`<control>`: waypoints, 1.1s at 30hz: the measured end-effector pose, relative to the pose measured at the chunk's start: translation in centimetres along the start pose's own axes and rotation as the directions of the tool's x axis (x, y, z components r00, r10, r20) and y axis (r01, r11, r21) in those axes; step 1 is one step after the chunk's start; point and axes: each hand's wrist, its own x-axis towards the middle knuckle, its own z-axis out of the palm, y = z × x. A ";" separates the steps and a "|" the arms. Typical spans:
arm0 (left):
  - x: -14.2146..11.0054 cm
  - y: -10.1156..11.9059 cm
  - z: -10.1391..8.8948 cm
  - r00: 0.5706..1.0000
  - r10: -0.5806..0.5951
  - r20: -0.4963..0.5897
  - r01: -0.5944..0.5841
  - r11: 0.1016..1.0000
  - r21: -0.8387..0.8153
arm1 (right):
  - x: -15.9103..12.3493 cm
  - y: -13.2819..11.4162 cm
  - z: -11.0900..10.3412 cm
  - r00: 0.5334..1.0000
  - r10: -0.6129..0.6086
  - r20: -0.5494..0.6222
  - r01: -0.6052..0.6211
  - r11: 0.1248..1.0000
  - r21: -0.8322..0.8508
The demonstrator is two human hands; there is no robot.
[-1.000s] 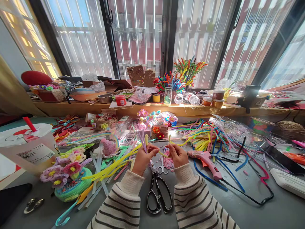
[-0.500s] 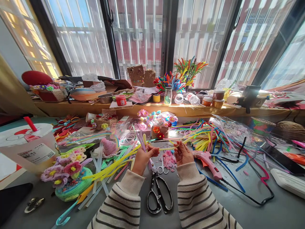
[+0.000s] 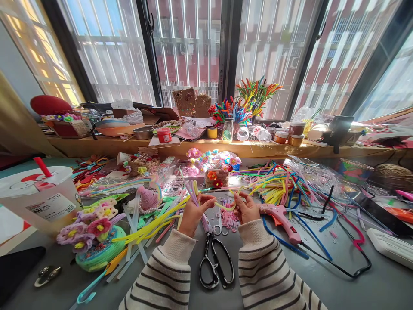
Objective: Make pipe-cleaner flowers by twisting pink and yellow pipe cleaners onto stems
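My left hand [image 3: 194, 212] is closed around a bunch of yellow and purple pipe cleaners [image 3: 192, 193], which trail off to the left over the table. My right hand [image 3: 245, 207] pinches the other end of a yellow pipe cleaner [image 3: 224, 206] that sags in a curve between the two hands. Both hands hover just above the grey table [image 3: 322, 284]. Below them lie large black scissors [image 3: 214, 262] and small silver scissors [image 3: 219, 227]. A little pink crafted piece [image 3: 229, 218] sits between the hands.
A pink glue gun [image 3: 280, 217] with a black cord lies right of my right hand. A heap of coloured pipe cleaners [image 3: 277, 183] is behind it. A plastic drink cup [image 3: 38, 198] and a flower basket [image 3: 97, 241] stand at left. The window ledge [image 3: 193, 148] is crowded with jars and crafts.
My right hand drew the yellow pipe cleaner out taut to the right, then came back toward the left hand, so the strand now hangs in a loop.
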 end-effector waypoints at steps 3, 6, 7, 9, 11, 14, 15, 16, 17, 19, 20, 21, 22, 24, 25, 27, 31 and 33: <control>0.0 0.0 0.0 1.000 0.014 -0.021 -0.015 1.000 -0.009 | -0.1 0.1 0.1 0.999 -0.037 0.024 0.039 0.996 -0.075; 0.0 -0.1 0.0 0.999 -0.010 -0.034 0.009 0.999 -0.030 | -0.3 0.2 0.2 0.998 -0.045 0.033 0.049 0.991 -0.121; 0.0 -0.1 0.0 0.999 -0.021 -0.034 0.019 0.999 -0.036 | -0.3 0.2 0.2 0.998 -0.049 0.037 0.054 0.991 -0.126; 0.1 -0.2 -0.1 0.999 -0.034 -0.034 0.032 0.999 -0.042 | -0.3 0.2 0.2 0.997 -0.055 0.047 0.061 0.989 -0.136; 0.1 -0.2 -0.2 0.998 -0.040 -0.039 0.038 0.999 -0.035 | -0.3 0.3 0.2 0.997 -0.057 0.054 0.065 0.986 -0.157; 0.2 -0.2 -0.2 0.998 -0.051 -0.048 0.050 0.999 -0.009 | -0.4 0.4 0.3 0.995 -0.067 0.072 0.081 0.975 -0.207; 0.2 -0.2 -0.2 0.998 -0.049 -0.048 0.049 0.999 -0.005 | -0.4 0.5 0.3 0.994 -0.074 0.083 0.091 0.970 -0.226; 0.2 -0.2 -0.2 0.998 -0.044 -0.046 0.044 0.999 -0.004 | -0.4 0.6 0.3 0.992 -0.083 0.096 0.105 0.963 -0.247; 0.2 -0.2 -0.2 0.998 -0.036 -0.044 0.036 0.999 -0.004 | -0.5 0.8 0.3 0.990 -0.094 0.109 0.121 0.956 -0.267; 0.2 -0.3 -0.3 0.999 -0.015 -0.042 0.015 1.000 -0.001 | -0.5 1.1 0.3 0.985 -0.119 0.123 0.151 0.943 -0.296; 0.2 -0.3 -0.3 0.999 -0.005 -0.041 0.005 1.000 0.002 | -0.5 1.2 0.3 0.983 -0.131 0.126 0.164 0.939 -0.302; 0.2 -0.4 -0.4 0.999 0.002 -0.041 -0.001 1.000 0.006 | -0.5 1.3 0.3 0.982 -0.142 0.128 0.175 0.936 -0.306; 0.2 -0.4 -0.4 0.999 0.005 -0.040 -0.005 1.000 0.008 | -0.5 1.4 0.3 0.979 -0.152 0.132 0.187 0.932 -0.311; 0.2 -0.4 -0.5 0.999 0.007 -0.037 -0.006 1.000 0.011 | -0.4 1.7 0.2 0.972 -0.174 0.158 0.220 0.912 -0.346; 0.2 -0.4 -0.5 0.999 0.005 -0.037 -0.005 1.000 0.015 | -0.4 1.8 0.1 0.966 -0.187 0.178 0.243 0.892 -0.380; 0.2 -0.5 -0.5 0.999 0.001 -0.044 0.000 1.000 0.025 | -0.3 2.0 -0.1 0.954 -0.211 0.215 0.290 0.839 -0.461; 0.1 -0.5 -0.5 0.999 -0.012 -0.045 0.013 1.000 0.018 | -0.1 2.5 -0.4 0.937 -0.234 0.260 0.344 0.746 -0.571; 0.1 -0.5 -0.5 0.999 -0.015 -0.034 0.016 1.000 0.003 | -0.1 2.6 -0.4 0.926 -0.240 0.291 0.372 0.707 -0.602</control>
